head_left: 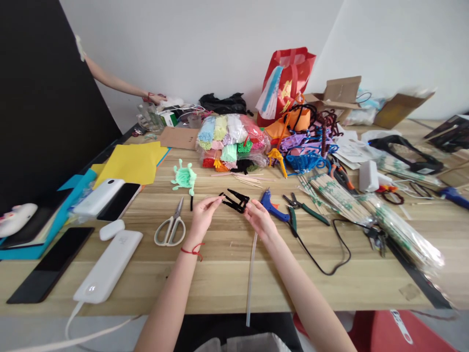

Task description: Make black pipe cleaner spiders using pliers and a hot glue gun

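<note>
Over the middle of the table, a bent black pipe-cleaner frame (240, 200) is held up between my two hands. My left hand (202, 215) pinches a thin end of it with thumb and forefinger. On its other side, my right hand (261, 217) grips the frame's lower right corner. A short black pipe-cleaner piece (191, 203) lies just left of my left hand, near white-handled scissors (177, 215). Farther back sits a mint-green pipe-cleaner figure (185, 179) with several stubby limbs. Beside my right hand are a blue glue gun (273, 208) and green-handled pliers (315, 214). A translucent stick (251, 278) lies below.
Bagged pipe cleaners (230, 139), an orange, purple and blue pipe-cleaner pile (304, 142) and a red bag (298, 73) stand behind. Bundled sticks (340, 200) lie right; a power bank (110, 266) and phone (51, 264) left. Another person's hand (158, 99) reaches in at back left.
</note>
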